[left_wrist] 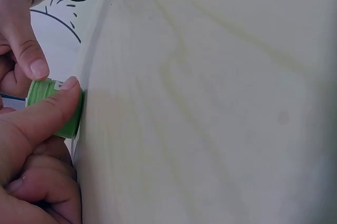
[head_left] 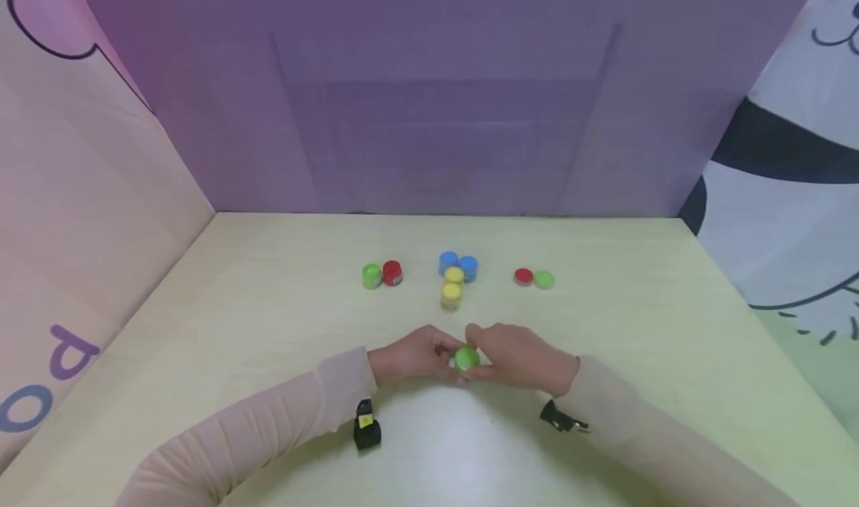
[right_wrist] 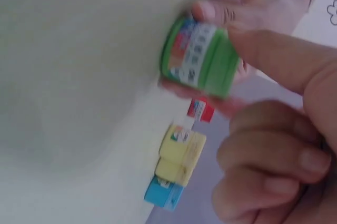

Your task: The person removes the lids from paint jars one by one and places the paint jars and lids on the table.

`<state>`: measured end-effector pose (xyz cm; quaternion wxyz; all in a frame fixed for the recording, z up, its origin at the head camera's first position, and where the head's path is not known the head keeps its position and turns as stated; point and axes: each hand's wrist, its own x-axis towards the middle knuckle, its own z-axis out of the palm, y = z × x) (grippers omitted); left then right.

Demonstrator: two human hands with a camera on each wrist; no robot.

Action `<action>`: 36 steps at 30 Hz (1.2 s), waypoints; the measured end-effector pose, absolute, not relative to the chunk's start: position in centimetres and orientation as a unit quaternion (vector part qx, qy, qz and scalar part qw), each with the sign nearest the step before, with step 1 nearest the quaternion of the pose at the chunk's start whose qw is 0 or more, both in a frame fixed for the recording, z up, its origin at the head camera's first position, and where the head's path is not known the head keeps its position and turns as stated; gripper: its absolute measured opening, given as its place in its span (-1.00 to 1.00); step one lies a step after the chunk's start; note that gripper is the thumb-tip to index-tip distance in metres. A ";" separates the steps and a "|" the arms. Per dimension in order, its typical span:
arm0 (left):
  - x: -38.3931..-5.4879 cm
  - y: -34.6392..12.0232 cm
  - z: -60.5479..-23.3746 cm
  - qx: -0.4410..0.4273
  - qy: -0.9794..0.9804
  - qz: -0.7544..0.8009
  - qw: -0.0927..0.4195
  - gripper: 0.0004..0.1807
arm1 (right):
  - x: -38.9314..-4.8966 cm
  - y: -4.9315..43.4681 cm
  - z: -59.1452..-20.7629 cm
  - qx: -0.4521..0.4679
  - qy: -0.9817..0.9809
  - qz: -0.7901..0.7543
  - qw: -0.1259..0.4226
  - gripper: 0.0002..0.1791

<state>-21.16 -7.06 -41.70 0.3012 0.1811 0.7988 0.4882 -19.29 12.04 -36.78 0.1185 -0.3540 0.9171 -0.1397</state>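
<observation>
A small green jar point(head_left: 467, 359) stands low over the table between the two hands, its printed label showing in the right wrist view. My left hand point(head_left: 412, 356) grips the jar's lower body, thumb along its side in the left wrist view. From the other side, my right hand point(head_left: 523, 354) has its thumb and forefinger at the green top point(right_wrist: 221, 68); its other fingers point(right_wrist: 268, 155) are curled. Whether the top is a separate lid is hard to tell.
Beyond the hands, a green jar point(head_left: 371, 276) and a red jar point(head_left: 392, 274) stand at left. Blue jars point(head_left: 467, 269) and yellow jars point(head_left: 452, 296) cluster mid-table. Flat red point(head_left: 523, 276) and green discs point(head_left: 544, 280) lie right. A purple wall point(head_left: 443, 149) rises behind.
</observation>
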 end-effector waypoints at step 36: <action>-21.0 -7.0 -41.8 0.177 0.801 0.487 0.299 -0.65 | -18.3 10.5 -37.2 -0.234 0.959 -0.136 0.087 -0.55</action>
